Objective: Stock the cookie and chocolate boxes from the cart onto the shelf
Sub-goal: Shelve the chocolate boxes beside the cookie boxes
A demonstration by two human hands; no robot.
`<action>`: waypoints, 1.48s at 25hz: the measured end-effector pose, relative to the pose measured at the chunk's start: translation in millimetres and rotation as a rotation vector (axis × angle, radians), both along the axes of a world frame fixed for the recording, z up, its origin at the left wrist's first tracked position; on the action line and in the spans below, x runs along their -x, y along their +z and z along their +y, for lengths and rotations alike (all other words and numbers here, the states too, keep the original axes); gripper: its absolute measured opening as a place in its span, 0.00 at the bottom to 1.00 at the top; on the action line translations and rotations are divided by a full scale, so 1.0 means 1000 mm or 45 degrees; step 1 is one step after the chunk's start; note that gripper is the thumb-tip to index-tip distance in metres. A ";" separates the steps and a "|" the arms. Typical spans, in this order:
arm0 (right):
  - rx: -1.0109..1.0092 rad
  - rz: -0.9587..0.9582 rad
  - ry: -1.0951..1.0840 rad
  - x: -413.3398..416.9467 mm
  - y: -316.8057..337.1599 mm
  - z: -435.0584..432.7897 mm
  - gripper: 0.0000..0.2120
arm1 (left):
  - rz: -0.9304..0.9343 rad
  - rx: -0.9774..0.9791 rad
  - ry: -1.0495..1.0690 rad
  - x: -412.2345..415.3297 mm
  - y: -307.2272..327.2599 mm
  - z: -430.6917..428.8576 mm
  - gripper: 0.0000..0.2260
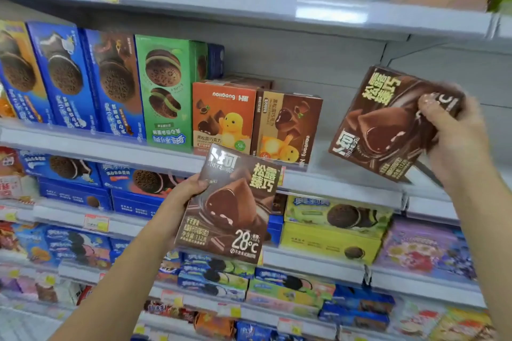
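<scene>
Fingers of left hand point(185, 190) clamped on upright chocolate box point(230, 205), right hand point(448, 130) gripping another — tilted box point(388, 124) over shelf point(346, 174)

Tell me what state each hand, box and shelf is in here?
Left hand: gripping a brown chocolate box, upright, below the shelf edge.
Right hand: gripping a second brown box, tilted over the shelf gap.
Middle shelf: partly filled, bare at right.
Orange box: standing upright.

A brown cardboard chocolate box point(232, 205) is gripped by the left hand point(191, 188) below the white metal shelf point(346, 183); a matching tilted box point(388, 124) is held by the right hand point(448, 124) over it.
</scene>
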State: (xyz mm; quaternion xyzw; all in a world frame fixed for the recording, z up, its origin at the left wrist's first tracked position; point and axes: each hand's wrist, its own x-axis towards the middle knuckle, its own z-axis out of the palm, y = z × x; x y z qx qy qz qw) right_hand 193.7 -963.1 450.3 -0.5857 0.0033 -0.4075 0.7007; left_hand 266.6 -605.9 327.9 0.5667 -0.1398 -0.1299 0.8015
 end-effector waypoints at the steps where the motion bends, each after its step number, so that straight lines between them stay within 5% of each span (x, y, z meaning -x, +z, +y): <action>1: 0.034 0.030 0.025 -0.012 0.003 -0.008 0.22 | 0.018 -0.027 0.038 0.001 0.004 -0.003 0.22; 4: 0.137 0.171 0.204 -0.045 -0.001 -0.020 0.29 | 0.109 0.195 0.063 0.006 0.009 -0.015 0.19; 7: 0.163 0.312 0.367 -0.071 -0.014 -0.023 0.40 | 0.093 0.288 0.053 0.008 0.014 -0.028 0.32; 12: 0.247 0.465 0.488 -0.076 -0.026 -0.031 0.51 | 0.054 0.356 0.082 0.017 0.022 -0.050 0.25; 14: 0.357 0.405 0.247 -0.063 -0.029 -0.029 0.44 | 0.034 0.369 0.051 0.021 0.027 -0.063 0.28; 17: 0.397 0.037 -0.217 -0.025 -0.035 -0.022 0.22 | -0.054 0.395 -0.044 0.028 0.039 -0.094 0.32; 20: 0.683 0.110 0.140 0.017 -0.027 -0.015 0.21 | -0.168 0.364 -0.177 0.037 0.062 -0.136 0.20; 22: 0.676 0.252 0.428 0.033 -0.017 -0.021 0.21 | -0.267 0.241 -0.182 0.041 0.081 -0.171 0.05; 25: 0.526 0.270 0.388 0.041 -0.002 -0.058 0.19 | -0.543 -0.148 -0.089 0.046 0.106 -0.214 0.08; 30: 0.407 0.212 -0.016 0.035 0.026 -0.131 0.17 | -1.437 -1.048 0.829 0.003 0.141 -0.201 0.16; 34: 0.364 0.199 -0.158 -0.003 0.028 -0.145 0.16 | -1.402 -1.619 0.609 -0.040 0.135 -0.188 0.19; 37: 0.438 0.168 -0.160 -0.040 0.030 -0.134 0.20 | -1.474 -1.576 0.583 -0.046 0.129 -0.183 0.18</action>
